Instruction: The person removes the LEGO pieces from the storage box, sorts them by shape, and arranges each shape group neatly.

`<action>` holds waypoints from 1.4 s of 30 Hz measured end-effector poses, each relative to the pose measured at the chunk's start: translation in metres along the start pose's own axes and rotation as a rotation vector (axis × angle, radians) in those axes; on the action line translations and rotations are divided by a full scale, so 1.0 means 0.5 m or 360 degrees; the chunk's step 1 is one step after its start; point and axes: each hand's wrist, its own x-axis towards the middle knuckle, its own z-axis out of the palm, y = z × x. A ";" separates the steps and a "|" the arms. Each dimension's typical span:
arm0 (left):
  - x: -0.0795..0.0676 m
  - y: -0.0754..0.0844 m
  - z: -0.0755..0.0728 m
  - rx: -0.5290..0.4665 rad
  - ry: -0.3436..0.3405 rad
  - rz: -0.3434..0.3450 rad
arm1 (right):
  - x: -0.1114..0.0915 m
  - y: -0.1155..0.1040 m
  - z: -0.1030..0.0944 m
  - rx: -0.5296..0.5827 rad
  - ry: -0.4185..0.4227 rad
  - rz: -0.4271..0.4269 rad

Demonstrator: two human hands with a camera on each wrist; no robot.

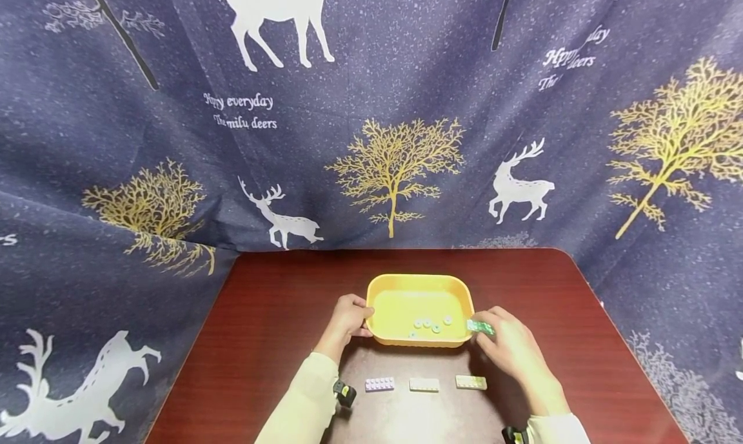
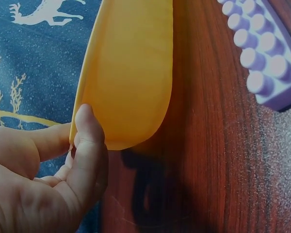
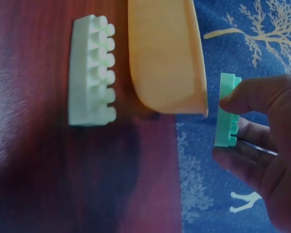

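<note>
A yellow plastic bin stands on the table, with several small pale round pieces toward its near right side. My left hand pinches the bin's left rim between thumb and fingers, as the left wrist view also shows. At the opposite end, my right hand holds a green building block by its edges, raised beside the bin's right rim. The block's studs face the palm in the right wrist view.
Three studded blocks lie in a row in front of the bin: a purple block, a cream block and a pale yellow-green block. The dark red table ends at a blue patterned curtain behind.
</note>
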 end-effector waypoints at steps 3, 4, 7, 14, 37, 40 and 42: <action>0.000 0.000 0.000 0.0002 0.0002 0.0000 | -0.015 0.008 -0.002 0.0002 -0.0034 0.0056; -0.001 0.000 0.000 0.0001 0.0001 -0.0001 | -0.020 0.011 -0.002 0.0002 -0.0036 0.0066; -0.001 0.000 0.000 0.0004 -0.0003 0.0005 | -0.035 0.018 -0.003 -0.0018 -0.0025 0.0073; 0.002 -0.001 0.001 -0.0010 -0.0012 -0.0003 | -0.069 0.029 0.000 -0.0048 0.0000 0.0075; 0.001 -0.004 0.004 -0.0006 0.0016 -0.0005 | -0.110 0.052 -0.004 -0.0061 -0.0161 0.0229; 0.002 -0.002 0.003 -0.0009 0.0011 -0.0007 | -0.112 0.054 -0.005 -0.0063 -0.0176 0.0246; 0.003 -0.001 0.003 -0.0012 0.0009 -0.0012 | -0.112 0.056 -0.006 -0.0064 -0.0181 0.0248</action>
